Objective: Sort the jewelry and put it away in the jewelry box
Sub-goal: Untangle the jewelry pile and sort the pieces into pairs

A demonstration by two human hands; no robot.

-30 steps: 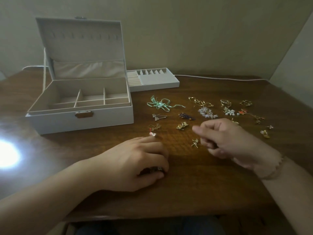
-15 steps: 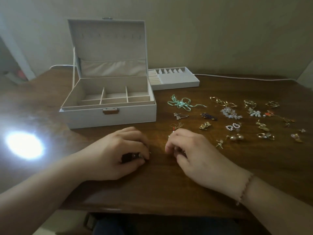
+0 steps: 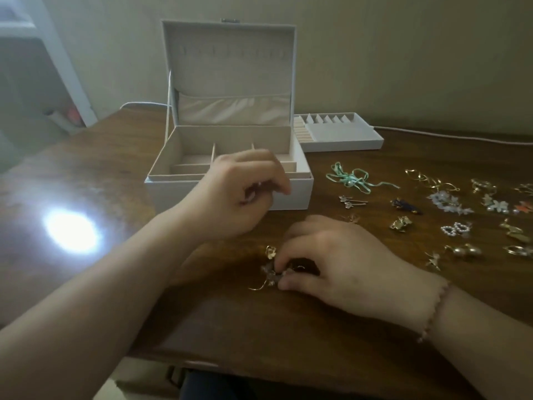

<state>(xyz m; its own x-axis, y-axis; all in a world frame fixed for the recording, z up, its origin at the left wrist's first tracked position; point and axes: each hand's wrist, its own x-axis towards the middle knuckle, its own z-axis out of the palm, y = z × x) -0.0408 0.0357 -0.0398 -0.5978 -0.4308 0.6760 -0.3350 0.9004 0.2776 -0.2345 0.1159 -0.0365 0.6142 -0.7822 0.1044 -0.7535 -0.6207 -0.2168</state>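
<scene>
The open white leatherette jewelry box (image 3: 230, 194) stood lid-up on the dark wooden table (image 3: 115, 174); the left hand (image 3: 242, 192) hovered at the box's front wall, fingers curled, possibly around a small piece, though blur hid it; in front of the box, the right hand (image 3: 331, 264) pinched a cluster of small gold earrings (image 3: 269, 272) against the table; other jewelry pieces (image 3: 450, 215) lay scattered right of the box.

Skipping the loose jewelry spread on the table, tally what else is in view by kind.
Jewelry box: 1
Removable tray: 1
Hands: 2 (left hand; right hand, pinching a jewelry piece)
Total: 4
</scene>
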